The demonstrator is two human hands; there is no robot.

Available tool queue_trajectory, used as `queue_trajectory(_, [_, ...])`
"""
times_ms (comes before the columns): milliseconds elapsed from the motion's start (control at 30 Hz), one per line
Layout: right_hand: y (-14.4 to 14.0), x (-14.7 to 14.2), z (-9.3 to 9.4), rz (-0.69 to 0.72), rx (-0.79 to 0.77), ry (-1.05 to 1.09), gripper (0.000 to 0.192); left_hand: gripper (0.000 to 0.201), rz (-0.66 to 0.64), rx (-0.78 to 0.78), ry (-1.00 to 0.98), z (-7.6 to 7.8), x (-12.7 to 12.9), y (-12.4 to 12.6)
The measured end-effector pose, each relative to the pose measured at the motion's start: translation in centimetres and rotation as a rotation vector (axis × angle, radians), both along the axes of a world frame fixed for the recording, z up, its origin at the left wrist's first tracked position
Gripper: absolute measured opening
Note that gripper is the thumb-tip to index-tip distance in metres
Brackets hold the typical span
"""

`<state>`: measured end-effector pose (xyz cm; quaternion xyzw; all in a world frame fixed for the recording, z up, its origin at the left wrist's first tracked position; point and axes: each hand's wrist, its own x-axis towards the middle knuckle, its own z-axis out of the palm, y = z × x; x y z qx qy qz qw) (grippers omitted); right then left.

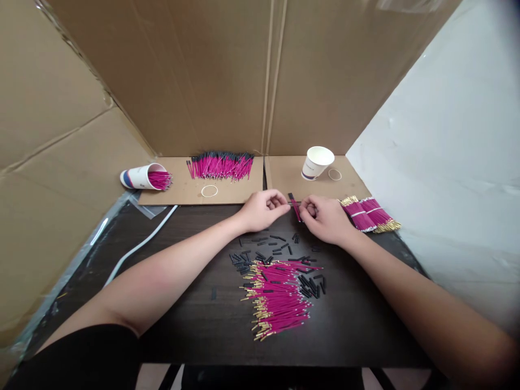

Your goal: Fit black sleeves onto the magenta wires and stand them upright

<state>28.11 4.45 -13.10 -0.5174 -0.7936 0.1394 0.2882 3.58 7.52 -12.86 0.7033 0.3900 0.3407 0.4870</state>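
Just in front of the cardboard strip, a few thin magenta wires with black sleeves (294, 206) stand at a slant between my hands. My right hand (325, 218) is closed, its thumb and fingertips at the lower part of these wires. From the other side my left hand (265, 210) comes close, fingers curled and thumb against the forefinger; whatever is between those tips is too small to make out. Nearer me, a pile of magenta wires with gold and silver ends (280, 298) lies on the dark table, with loose black sleeves (309, 287) on and around it.
Behind, sleeved wires (221, 165) are heaped on the cardboard strip (179, 196). A tipped paper cup (140, 177) holds more wires at left; an upright paper cup (317, 162) stands right. Banded wire bundles (368, 214) lie beside my right hand. Two rubber bands (209, 190) rest on the cardboard.
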Motion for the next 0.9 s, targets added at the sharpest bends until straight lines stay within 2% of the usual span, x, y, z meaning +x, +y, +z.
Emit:
queue_trajectory(67, [-0.23,-0.22,0.26,0.102,-0.045,0.145,0.013,0.028,0.021,-0.096,-0.075,0.04,0.05,0.25])
queue_trajectory(167, [-0.47,-0.4,0.43,0.16,-0.127,0.254,0.013,0.027,-0.048,-0.148,-0.087,0.15,-0.02,0.38])
queue_trajectory(267, [-0.44,-0.3,0.31,0.169,-0.188,0.318,0.012,0.018,-0.081,-0.127,-0.071,0.11,-0.1,0.39])
queue_trajectory(400, [-0.22,-0.01,0.08,0.163,-0.212,0.37,0.012,0.014,-0.029,-0.136,-0.108,0.0,-0.09,0.58])
queue_trajectory(600, [0.0,0.14,0.19,0.164,-0.205,0.445,0.012,0.012,0.036,-0.164,-0.126,0.3,0.02,0.68])
queue_trajectory(900, [0.19,0.16,0.15,0.171,-0.227,0.462,0.012,0.012,0.029,-0.172,-0.15,0.23,0.1,0.57])
